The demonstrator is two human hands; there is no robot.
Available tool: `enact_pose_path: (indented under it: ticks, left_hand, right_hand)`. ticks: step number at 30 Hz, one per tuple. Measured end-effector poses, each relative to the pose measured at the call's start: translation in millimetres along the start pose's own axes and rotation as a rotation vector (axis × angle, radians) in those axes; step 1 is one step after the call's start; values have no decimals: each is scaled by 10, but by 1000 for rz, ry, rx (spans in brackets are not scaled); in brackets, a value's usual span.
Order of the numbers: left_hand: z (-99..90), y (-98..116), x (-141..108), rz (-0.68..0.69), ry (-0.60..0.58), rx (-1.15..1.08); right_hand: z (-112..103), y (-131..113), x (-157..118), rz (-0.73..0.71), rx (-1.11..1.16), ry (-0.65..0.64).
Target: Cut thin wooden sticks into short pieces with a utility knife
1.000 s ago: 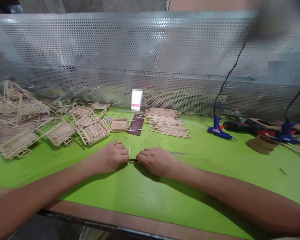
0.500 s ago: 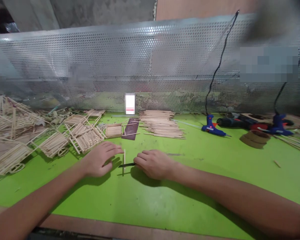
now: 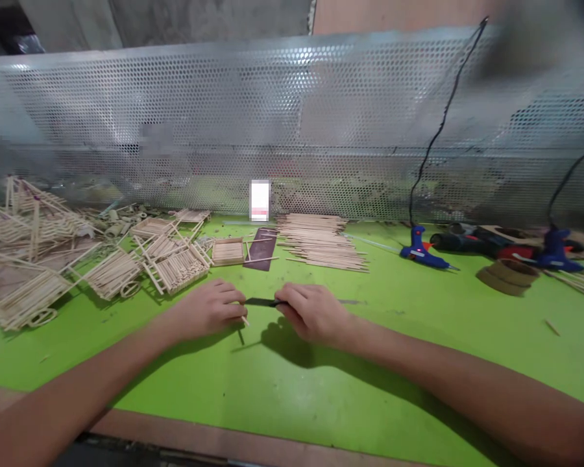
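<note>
Knife (image 3: pixel 267 302) in your R hand (image 3: pixel 314 313), handle gripped, dark flat blade (image 3: pixel 257 302) by L hand (image 3: pixel 209 310); L hand pinches stick (image 3: pixel 244 321), near end poking out, seemingly just above smooth green tabletop (image 3: pixel 282 395); best brace stick on tabletop, blade square, fingers (image 3: pixel 236 311) clear; stick slim, pale, prob. wood or bamboo.

Green tabletop (image 3: pixel 272 395): wooden carts (image 3: pixel 180 269) left, stick pile (image 3: pixel 321 243) mid-back, dark sheet (image 3: pixel 261 251) beside it, blue glue gun (image 3: pixel 424 255) right
</note>
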State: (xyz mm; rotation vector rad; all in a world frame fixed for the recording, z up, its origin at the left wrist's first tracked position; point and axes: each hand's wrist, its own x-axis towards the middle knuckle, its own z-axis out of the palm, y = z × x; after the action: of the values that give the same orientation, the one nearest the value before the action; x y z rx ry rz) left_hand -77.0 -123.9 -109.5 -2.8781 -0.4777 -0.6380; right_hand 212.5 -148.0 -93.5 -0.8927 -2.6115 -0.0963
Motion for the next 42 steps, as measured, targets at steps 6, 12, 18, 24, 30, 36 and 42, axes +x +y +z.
enact_pose_path:
  ticks: [6,12,18,24,30,36,42]
  left_hand:
    - [50,-109,-67,1,109,49]
    - [47,-45,-30,-65,149,-104]
    - [49,101,103,-201,129,-401]
    - [50,188,168,-204,100,-482]
    - [-6,194,179,-187,159,-410]
    - [7,115,108,-79,160,-272]
    - [2,77,95,-56,144,-213]
  right_hand:
    - [27,263,101,239,-169,-198]
    - [11,336,81,232,-175,-152]
    - [-10,-12,45,79,153,-162]
    - [95,-34,69,12,302,-169]
    - [86,-41,79,-48,306,-192]
    - [73,-10,85,-8,240,-196]
    - [51,107,72,-20,190,-205]
